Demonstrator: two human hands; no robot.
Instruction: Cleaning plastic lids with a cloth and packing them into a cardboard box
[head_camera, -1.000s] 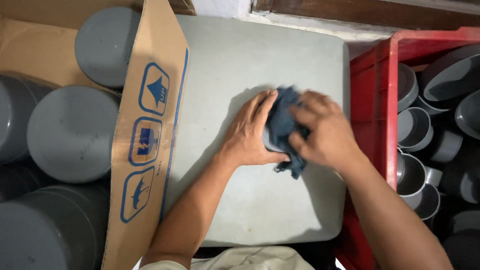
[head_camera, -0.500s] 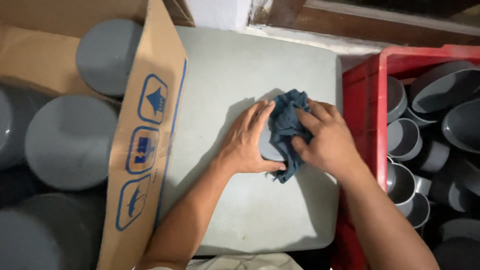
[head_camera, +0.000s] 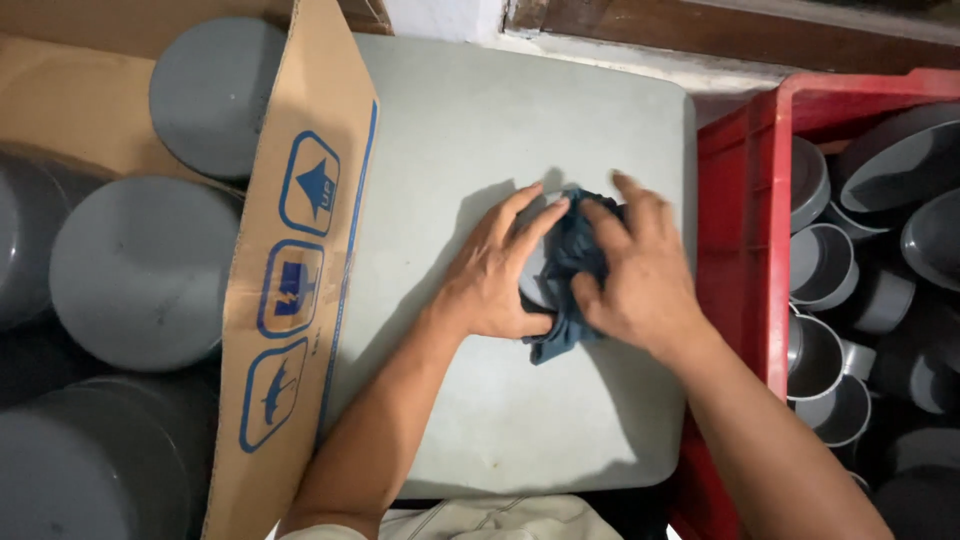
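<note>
A small round grey plastic cap (head_camera: 536, 272) lies near the middle of the pale grey square worktop (head_camera: 450, 130), mostly hidden under a crumpled dark blue cloth (head_camera: 570, 268) and the two hands. The left hand (head_camera: 495, 275) cups the cap from its left side, its fingers (head_camera: 530, 215) curled over the cap's upper edge and the thumb tucked under the lower edge, so only a sliver of grey shows between them. The right hand (head_camera: 640, 275) presses the cloth down onto the cap from the right, fingers bent and gripping the bunched fabric; a loose tail of the cloth hangs out below the hands onto the worktop. To the left stands an open brown cardboard box (head_camera: 300, 260) with blue printed symbols on its flap, filled with large grey round caps (head_camera: 140, 270). To the right, touching the worktop's edge, is a red plastic crate (head_camera: 735, 200) holding grey pipe fittings (head_camera: 825, 265) piled loosely
</note>
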